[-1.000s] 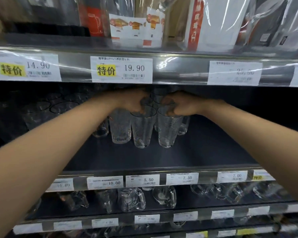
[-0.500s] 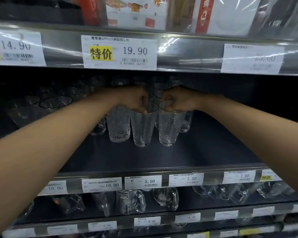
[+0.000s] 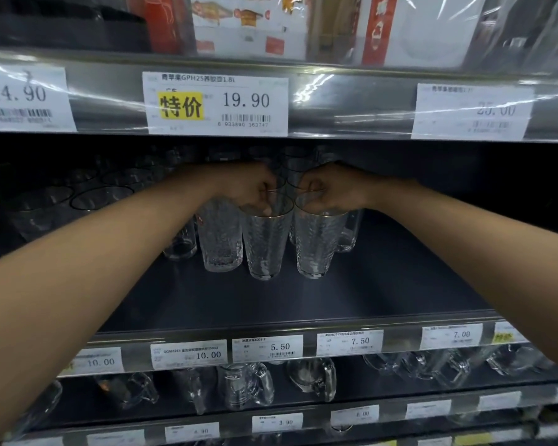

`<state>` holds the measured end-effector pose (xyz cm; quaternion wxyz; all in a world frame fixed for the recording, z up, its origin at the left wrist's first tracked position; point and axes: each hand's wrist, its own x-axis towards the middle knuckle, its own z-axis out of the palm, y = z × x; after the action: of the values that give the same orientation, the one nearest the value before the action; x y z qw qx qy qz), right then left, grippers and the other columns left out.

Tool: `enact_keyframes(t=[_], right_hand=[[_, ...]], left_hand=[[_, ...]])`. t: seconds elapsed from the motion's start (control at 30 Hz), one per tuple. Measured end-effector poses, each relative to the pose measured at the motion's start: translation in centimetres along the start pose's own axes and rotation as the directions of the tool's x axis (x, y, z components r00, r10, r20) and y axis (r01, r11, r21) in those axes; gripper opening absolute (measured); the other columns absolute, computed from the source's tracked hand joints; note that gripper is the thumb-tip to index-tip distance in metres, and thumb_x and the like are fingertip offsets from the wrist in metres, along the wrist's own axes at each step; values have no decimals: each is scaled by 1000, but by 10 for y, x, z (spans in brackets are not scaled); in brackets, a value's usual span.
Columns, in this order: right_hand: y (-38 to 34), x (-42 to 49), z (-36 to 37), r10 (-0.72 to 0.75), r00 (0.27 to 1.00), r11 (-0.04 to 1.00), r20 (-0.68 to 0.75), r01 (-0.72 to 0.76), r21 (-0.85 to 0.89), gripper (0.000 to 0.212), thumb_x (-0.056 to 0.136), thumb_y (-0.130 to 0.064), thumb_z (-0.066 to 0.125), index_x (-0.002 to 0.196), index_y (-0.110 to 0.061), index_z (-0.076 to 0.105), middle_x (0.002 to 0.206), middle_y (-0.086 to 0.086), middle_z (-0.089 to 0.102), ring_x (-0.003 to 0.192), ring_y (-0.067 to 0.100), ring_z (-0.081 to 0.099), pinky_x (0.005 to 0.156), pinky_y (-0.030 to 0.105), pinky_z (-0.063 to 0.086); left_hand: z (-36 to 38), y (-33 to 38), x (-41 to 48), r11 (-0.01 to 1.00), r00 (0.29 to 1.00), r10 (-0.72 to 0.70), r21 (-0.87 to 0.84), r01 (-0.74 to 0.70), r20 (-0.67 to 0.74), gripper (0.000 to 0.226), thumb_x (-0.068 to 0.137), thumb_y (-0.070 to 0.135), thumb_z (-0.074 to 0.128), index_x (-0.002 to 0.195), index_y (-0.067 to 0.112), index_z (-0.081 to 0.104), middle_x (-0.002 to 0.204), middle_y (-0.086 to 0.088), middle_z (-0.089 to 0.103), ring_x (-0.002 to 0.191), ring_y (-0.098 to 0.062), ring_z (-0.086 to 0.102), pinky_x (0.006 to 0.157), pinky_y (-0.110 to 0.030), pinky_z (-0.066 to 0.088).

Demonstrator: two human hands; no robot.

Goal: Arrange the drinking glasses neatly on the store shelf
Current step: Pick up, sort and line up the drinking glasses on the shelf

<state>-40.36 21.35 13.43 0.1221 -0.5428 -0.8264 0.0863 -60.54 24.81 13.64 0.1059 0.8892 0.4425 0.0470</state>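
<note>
Glass rims are pinched, your left hand (image 3: 250, 189) on left tumbler (image 3: 264, 249), right hand (image 3: 334, 188) on right tumbler (image 3: 316, 246) just beside it; any sideways shove could chip them.

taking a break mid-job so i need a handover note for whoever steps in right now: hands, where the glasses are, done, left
Left hand: pinches the rim of the middle textured glass.
Right hand: pinches the rim of the right textured glass.
Both glasses are upright, side by side, mid-depth on the dark shelf; a third textured glass stands just left of them.
Done: those three form a rough row.
Left: probably square the row, release, then tidy the plain glasses behind.
</note>
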Motion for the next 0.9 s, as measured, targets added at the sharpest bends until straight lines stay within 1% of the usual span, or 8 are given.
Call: enact_keyframes(t=[0.17, 0.27, 0.37, 0.47, 0.57, 0.63, 0.77, 0.9], right_hand=[[1, 3, 1, -11, 1000, 1000, 14, 11, 14, 32, 86, -19, 74, 116, -12, 63, 94, -5, 57, 90, 11, 52, 78, 25, 42], [2, 3, 1, -20, 1000, 1000, 12, 20, 12, 33, 86, -18, 75, 116, -11, 64, 99, -2, 60, 92, 12, 53, 82, 27, 45], [0, 3, 1, -14, 1000, 1000, 17, 14, 4, 33, 86, -18, 75, 116, -10, 64, 101, 0, 60, 93, 12, 53, 84, 28, 46], [-2, 2, 0, -9, 1000, 1000, 13, 10, -8, 29, 86, -18, 74, 113, -13, 65, 102, -2, 61, 94, 12, 54, 85, 28, 46], [-2, 1, 0, -4, 1000, 1000, 16, 4, -1, 25, 86, -19, 74, 109, -16, 64, 98, -4, 60, 92, 11, 54, 80, 26, 44], [-2, 1, 0, 0, 1000, 1000, 17, 0, 12, 23, 87, -18, 73, 108, -16, 64, 100, -2, 62, 94, 12, 55, 82, 27, 44], [-4, -2, 0, 16, 1000, 1000, 17, -17, 10, 34, 87, -18, 73, 119, -9, 65, 108, 5, 65, 99, 16, 58, 89, 29, 48], [-5, -2, -2, 38, 999, 999, 32, -38, -13, 35, 88, -23, 73, 120, -13, 63, 108, 0, 61, 102, 15, 56, 89, 27, 46]], left_hand=[[0, -2, 0, 1000, 1000, 3, -12, -3, -6, 21, 85, 12, 76, 100, 0, 67, 83, -4, 64, 81, -17, 53, 69, -26, 38], [1, -2, -1, 1000, 1000, 4, -8, -4, -14, 20, 85, 13, 76, 99, 1, 67, 84, -3, 63, 81, -16, 54, 72, -27, 39], [1, -2, -2, 1000, 1000, 2, -18, -3, -20, 20, 85, 12, 75, 99, 1, 68, 86, -5, 64, 78, -15, 54, 71, -27, 40], [2, -2, -3, 999, 1000, -2, -40, 1, -22, 19, 85, 11, 75, 99, 1, 68, 76, 2, 59, 71, -11, 50, 68, -26, 38], [3, -1, -4, 998, 1000, -5, -68, 3, -27, 19, 85, 10, 75, 100, 3, 67, 73, 7, 57, 66, -6, 48, 63, -23, 37], [4, -1, -5, 996, 999, -10, -85, 7, -34, 21, 85, 10, 75, 101, 1, 67, 75, 5, 58, 69, -8, 48, 65, -23, 37], [4, 1, -7, 998, 999, -19, -67, 17, -37, 23, 85, 11, 75, 104, 1, 67, 84, -2, 61, 81, -15, 52, 72, -26, 38], [3, 3, -8, 1000, 999, -31, 0, 31, -35, 23, 85, 15, 74, 102, 1, 67, 85, -7, 64, 80, -18, 54, 72, -32, 44]])
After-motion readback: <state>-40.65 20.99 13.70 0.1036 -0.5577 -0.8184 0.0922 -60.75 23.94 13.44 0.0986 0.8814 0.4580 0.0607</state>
